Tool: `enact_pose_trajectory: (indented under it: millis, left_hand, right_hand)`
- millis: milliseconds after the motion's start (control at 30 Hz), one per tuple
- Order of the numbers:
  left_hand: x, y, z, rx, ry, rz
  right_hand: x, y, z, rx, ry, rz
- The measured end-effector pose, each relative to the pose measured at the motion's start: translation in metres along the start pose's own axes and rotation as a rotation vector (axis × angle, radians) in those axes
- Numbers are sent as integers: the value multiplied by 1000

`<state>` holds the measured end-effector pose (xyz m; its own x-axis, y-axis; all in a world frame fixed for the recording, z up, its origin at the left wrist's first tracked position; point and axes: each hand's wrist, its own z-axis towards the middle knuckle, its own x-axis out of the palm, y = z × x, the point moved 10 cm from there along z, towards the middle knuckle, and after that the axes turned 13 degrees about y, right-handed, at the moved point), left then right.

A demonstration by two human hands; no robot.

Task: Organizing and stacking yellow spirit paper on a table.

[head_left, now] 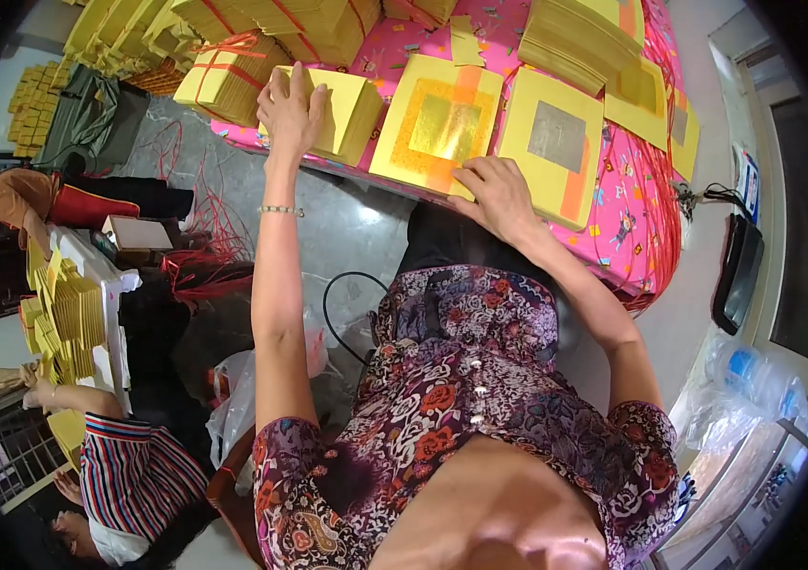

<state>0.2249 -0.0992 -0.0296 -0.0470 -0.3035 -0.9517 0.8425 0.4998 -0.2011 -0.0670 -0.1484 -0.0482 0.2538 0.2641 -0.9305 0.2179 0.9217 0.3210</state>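
Observation:
My left hand (288, 116) lies over the left side of a plain yellow paper stack (353, 112), its fingers apart. At the lower right corner of a yellow sheet with a gold square (447, 123) rests my right hand (496, 198). Its fingers are bent and its thumb stands apart from them, touching near the sheet's edge. To the right lies a yellow sheet with a silver square (556, 136). Both sheets have an orange strip and seem to top stacks. Left of the plain stack sits a yellow paper bundle (223, 78) tied with red string.
A pink patterned cloth (618, 214) covers the table. More yellow stacks (580, 43) stand at the back, and red strings (663, 228) hang down the right side. At left, a person in a striped top (143, 456) works beside folded yellow paper (76, 313). A plastic bottle (756, 375) lies at right.

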Motion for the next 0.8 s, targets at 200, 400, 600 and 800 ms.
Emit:
enact_pose_trajectory:
  millis: [200, 400, 600, 800]
  left_hand:
    - [-40, -74, -38, 337, -47, -542]
    - [1, -145, -96, 603, 299, -468]
    - [23, -146, -101, 598, 371, -404]
    - [27, -145, -99, 587, 393, -421]
  right_hand:
    - [-3, -4, 0, -56, -46, 63]
    - [-1, -6, 8, -30, 25, 100]
    - [-2, -13, 12, 16, 75, 174]
    - [1, -21, 14, 52, 100, 234]
